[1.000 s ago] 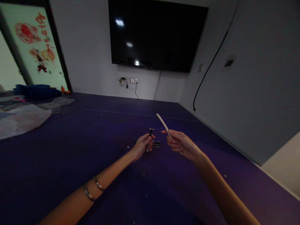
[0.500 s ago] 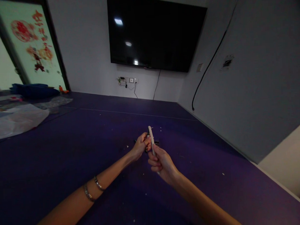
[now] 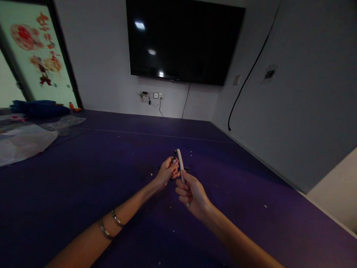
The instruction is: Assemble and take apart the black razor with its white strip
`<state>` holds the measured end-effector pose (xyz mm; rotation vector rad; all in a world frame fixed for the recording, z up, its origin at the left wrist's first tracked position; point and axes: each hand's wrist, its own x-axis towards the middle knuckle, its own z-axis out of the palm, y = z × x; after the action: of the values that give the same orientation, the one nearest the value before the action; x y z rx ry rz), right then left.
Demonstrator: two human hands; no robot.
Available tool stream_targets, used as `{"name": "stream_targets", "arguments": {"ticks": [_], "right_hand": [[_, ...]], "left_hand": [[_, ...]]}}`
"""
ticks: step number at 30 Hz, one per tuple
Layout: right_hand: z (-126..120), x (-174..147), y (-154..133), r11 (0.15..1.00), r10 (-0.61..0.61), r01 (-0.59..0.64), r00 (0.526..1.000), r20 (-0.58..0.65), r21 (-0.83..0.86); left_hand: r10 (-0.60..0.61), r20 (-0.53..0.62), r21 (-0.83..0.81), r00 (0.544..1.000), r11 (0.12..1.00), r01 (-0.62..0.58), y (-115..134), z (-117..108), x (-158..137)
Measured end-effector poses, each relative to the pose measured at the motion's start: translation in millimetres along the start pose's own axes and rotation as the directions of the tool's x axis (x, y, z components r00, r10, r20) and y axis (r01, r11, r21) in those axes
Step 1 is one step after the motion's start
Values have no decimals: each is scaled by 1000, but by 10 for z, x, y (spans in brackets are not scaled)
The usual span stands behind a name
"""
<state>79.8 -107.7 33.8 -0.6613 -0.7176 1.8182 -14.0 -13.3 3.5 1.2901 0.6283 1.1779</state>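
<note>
My right hand is closed around a slim off-white stick, which points up and away with its upper end slightly bent. Just left of it, my left hand pinches a small dark object with a pale patch; its kind is too small to make out. Its narrow top stands close beside the stick's end, and I cannot tell whether they touch. Behind the stick, a small dark item lies on the purple surface, partly hidden by my right hand.
White scraps dot the purple surface. Crumpled clear plastic and a white bag lie at the far left, near a dark blue cloth bundle. A black cable hangs along the right wall. A television is mounted ahead.
My left hand has shifted slightly left, and the top of its dark object now shows beside the stick. My right hand has barely moved, still holding the stick.
</note>
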Motion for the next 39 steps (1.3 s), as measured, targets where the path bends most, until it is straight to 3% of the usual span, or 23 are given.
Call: {"name": "stream_targets", "arguments": {"ticks": [8, 13, 18, 24, 31, 36, 39], "right_hand": [[-24, 24, 80, 1000, 13, -13, 1000, -7, -10], [-46, 47, 87, 998, -67, 67, 998, -10, -15], [-33, 20, 221, 999, 13, -15, 999, -37, -40], [17, 60, 38, 994, -111, 111, 993, -37, -14], [-41, 38, 131, 999, -37, 38, 996, -84, 14], [-33, 50, 69, 994, -72, 76, 995, -62, 72], [-39, 50, 72, 996, -48, 53, 996, -68, 67]], "left_hand": [[-7, 8, -3, 1000, 1000, 7, 9, -10, -9], [18, 22, 0, 1000, 1000, -18, -22, -20, 1], [9, -18, -17, 1000, 1000, -10, 7, -7, 3], [4, 31, -37, 999, 999, -3, 14, 6, -8], [-17, 8, -73, 1000, 997, 18, -27, -16, 10], [3, 68, -57, 998, 998, 1, -52, -12, -2], [8, 47, -52, 999, 999, -5, -69, -16, 2]]}}
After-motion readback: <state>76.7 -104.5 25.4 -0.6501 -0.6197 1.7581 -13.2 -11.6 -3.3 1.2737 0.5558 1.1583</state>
